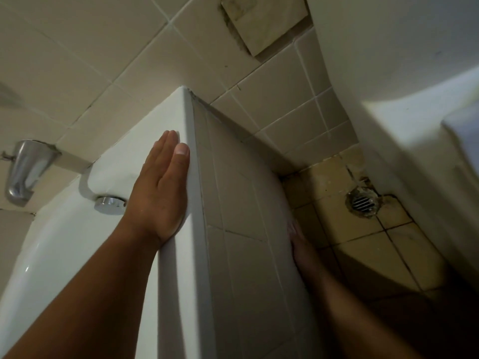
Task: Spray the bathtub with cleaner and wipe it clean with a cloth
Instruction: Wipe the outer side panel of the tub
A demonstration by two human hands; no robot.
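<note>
The white bathtub fills the left of the head view, and its rim corner meets the tiled wall. My left hand lies flat on the rim, fingers straight and together, holding nothing. My right hand reaches down in shadow beside the tub's tiled outer side. Its straight fingers rest against the tiles near the floor. No spray bottle or cloth is in view.
A chrome spout sticks out of the wall at the left, above a round chrome cap on the tub's inner wall. A floor drain sits in yellowish floor tiles. A white fixture looms at the right.
</note>
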